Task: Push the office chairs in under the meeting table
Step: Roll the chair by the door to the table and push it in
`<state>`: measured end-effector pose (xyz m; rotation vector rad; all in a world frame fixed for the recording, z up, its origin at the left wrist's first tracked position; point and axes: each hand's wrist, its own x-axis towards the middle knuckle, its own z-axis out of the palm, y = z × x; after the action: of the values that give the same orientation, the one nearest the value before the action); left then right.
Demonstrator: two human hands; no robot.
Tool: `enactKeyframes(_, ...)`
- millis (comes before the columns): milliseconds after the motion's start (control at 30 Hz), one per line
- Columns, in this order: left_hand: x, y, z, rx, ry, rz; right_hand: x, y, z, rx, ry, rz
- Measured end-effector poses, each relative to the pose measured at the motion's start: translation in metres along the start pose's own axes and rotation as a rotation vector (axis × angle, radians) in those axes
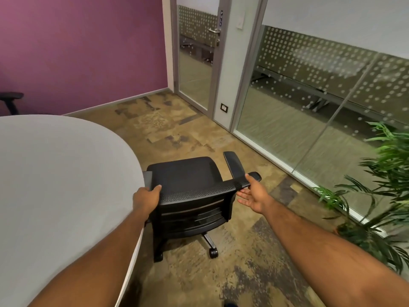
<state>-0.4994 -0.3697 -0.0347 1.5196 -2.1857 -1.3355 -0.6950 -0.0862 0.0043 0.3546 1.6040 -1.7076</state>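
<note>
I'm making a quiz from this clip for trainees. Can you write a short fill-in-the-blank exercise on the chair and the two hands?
1. The left hand grips the top of the black chair's ____.
2. The right hand is open, its thumb on the backrest's ____ end.
3. The table stands on the chair's ____ side.
4. The wall behind the table is ____.

Missing words: backrest; right; left; purple

Black mesh chair [188, 180], smooth matt grey table [55, 173], patterned carpet [243, 273]
</note>
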Motion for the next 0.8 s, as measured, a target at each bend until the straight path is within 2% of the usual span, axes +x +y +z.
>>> enactKeyframes(200,0.005,-0.001,0.006,0.577,-0.076,0.25,0.039,-0.026,-0.011,0.109,0.052,-0.009)
enactKeyframes(267,0.008,0.004,0.007,0.695,-0.138,0.322,0.051,-0.036,-0.016,0.147,0.051,0.012)
enactKeyframes(367,0.009,0.011,0.008,0.707,-0.235,0.342,0.069,-0.044,-0.021,0.156,0.104,0.013)
enactKeyframes(500,-0.001,0.019,0.017,0.705,-0.273,0.348,0.088,-0.045,-0.029,0.072,0.22,-0.042)
enactKeyframes(667,-0.03,0.017,0.037,0.675,-0.21,0.334,0.095,-0.042,-0.048,0.009,0.273,-0.072)
enactKeyframes(800,-0.056,0.012,0.046,0.658,-0.135,0.347,0.095,-0.039,-0.061,-0.057,0.23,-0.093)
